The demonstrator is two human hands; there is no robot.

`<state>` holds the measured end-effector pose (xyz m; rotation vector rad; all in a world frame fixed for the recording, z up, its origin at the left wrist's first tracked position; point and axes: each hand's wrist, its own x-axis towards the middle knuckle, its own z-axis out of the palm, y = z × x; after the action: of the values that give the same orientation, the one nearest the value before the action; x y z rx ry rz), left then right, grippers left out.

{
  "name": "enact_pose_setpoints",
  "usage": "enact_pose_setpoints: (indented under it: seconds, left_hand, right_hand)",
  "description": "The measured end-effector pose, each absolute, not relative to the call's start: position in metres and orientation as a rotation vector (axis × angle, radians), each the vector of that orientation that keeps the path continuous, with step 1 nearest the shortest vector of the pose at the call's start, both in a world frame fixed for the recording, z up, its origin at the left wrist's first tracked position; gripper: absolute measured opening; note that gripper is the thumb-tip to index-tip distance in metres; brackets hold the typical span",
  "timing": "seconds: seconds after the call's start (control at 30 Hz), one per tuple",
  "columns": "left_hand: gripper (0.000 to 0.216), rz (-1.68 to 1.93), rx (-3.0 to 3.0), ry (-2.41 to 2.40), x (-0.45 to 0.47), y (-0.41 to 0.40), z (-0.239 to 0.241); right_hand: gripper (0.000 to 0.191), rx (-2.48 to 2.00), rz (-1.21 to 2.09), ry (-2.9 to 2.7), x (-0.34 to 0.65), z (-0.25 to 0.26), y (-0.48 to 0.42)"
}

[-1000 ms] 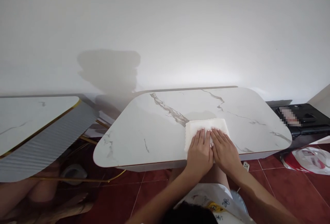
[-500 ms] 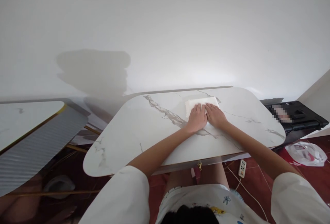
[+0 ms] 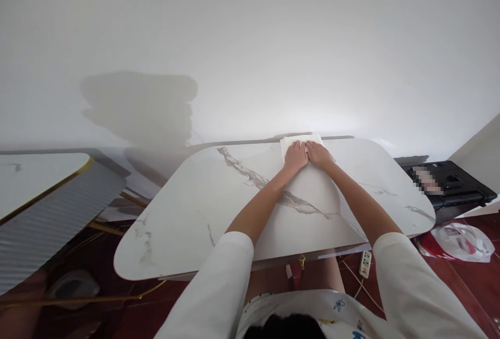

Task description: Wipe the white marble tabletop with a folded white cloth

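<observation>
A white folded cloth [image 3: 297, 139] lies at the far edge of a white marble-patterned table [image 3: 219, 209], close to the wall. My left hand [image 3: 295, 155] and my right hand [image 3: 318, 154] press flat on the cloth side by side, fingers stretched out and pointing away from me. Both arms reach fully across the tabletop. Most of the cloth is hidden under my hands.
A second marble-top table with a gold rim and ribbed side [image 3: 47, 193] stands at the left. At the right are a black device [image 3: 449, 185], a plastic bag [image 3: 463, 240] on the red tiled floor, and a white power strip [image 3: 365, 263] under the table edge.
Both hands have slid the cloth away from me, from the near part of the table across to its far edge. My body has leaned forward over the table.
</observation>
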<state>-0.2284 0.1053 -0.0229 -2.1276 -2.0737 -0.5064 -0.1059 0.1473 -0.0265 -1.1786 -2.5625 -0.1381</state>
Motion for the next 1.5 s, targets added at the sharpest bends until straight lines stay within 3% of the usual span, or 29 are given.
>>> enact_pose_setpoints:
  seconds: [0.43,0.83,1.5]
  left_hand:
    - [0.051,-0.472,-2.367,-1.87,-0.239,0.135,-0.022]
    - [0.053,-0.405,-2.662,-1.585,-0.244,0.115,-0.015]
    - [0.055,-0.263,-2.314,-1.948,-0.183,-0.033,-0.006]
  right_hand:
    - [0.051,-1.495,-0.019,-2.351,-0.115,-0.02,0.145]
    - [0.055,-1.842,0.029,-2.083,-0.127,-0.021,0.093]
    - [0.055,-1.38,0.031,-2.538,-0.054,-0.019,0.0]
